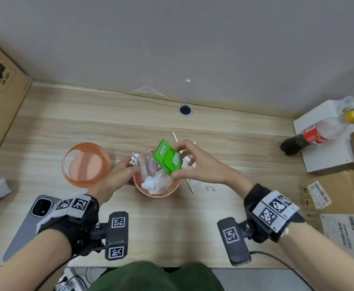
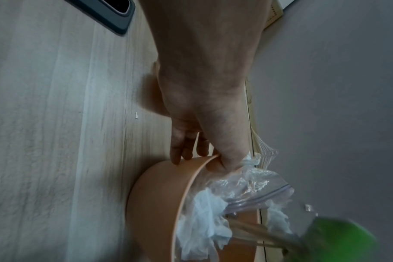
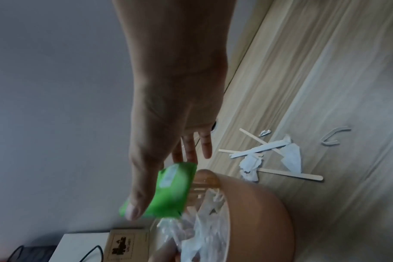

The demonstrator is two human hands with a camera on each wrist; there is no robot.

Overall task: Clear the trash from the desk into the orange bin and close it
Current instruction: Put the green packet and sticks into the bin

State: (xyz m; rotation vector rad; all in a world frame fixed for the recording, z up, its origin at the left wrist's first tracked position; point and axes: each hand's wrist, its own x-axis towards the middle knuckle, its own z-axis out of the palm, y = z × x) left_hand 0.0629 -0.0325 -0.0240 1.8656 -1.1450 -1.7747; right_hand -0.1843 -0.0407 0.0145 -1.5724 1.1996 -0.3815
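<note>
Holding a little green packet point(image 1: 167, 158) between my thumb and fingers, my right hand point(image 1: 195, 164) hovers just over the orange bin point(image 1: 142, 191). The packet is soft and shiny, tilted, and blurry in both wrist views, so I cannot read its label. My left hand point(image 1: 117, 175) grips the bin's rim on the left side; my thumb is inside, pressed on crinkly clear plastic point(image 2: 254, 180), and my fingers point(image 2: 180, 150) are on the smooth outside wall. Most of that hand hides the near rim in the head view.

The bin is round and sits on the pale wood desk point(image 1: 235, 143). It is stuffed with crumpled white tissue point(image 1: 151, 182) and clear plastic, so I cannot see its bottom. Its round orange lid point(image 1: 85, 164) lies open-side up on the desk, just to the left of the bin.

Flat wooden sticks point(image 3: 289, 174), paper scraps point(image 3: 250, 165) and a small bent white piece point(image 3: 334, 135) lie on the desk just right of the bin, partly hidden behind my right hand in the head view. A grey phone point(image 1: 23, 225) lies under my left wrist, half covered.
</note>
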